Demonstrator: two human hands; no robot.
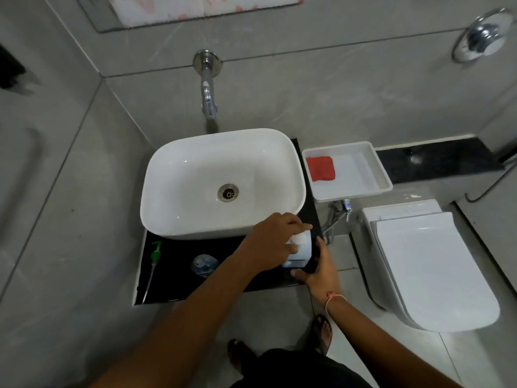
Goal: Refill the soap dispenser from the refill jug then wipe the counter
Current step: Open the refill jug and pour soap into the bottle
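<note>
black counter (173, 264) – both hands on refill jug (300, 250) at right edge.

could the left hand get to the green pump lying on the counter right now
Probably yes: the green pump lies uncovered at the counter's left end, nothing over it. But the left hand is busy at the refill jug's cap.
</note>
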